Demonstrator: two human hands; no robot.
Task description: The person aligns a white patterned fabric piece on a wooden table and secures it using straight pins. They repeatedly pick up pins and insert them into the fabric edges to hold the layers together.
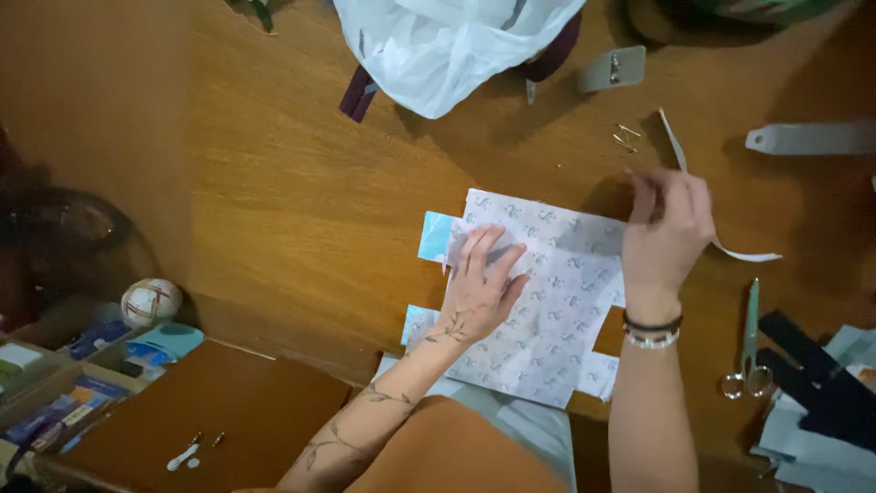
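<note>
A patterned white fabric piece (557,301) with small blue motifs lies flat on the wooden table (301,183); light blue tabs stick out at its left edge. My left hand (479,288) presses flat on the fabric's left part, fingers spread. My right hand (671,228) is raised over the fabric's upper right corner and pinches a thin white strip (721,242) that curls up and out to the right.
Scissors (748,342) lie right of my right arm. Dark and pale fabric scraps (821,402) pile at the right edge. A white plastic bag (447,46) sits at the top. Pins (627,137) lie near it. A ball (151,301) and boxes (55,393) stand lower left.
</note>
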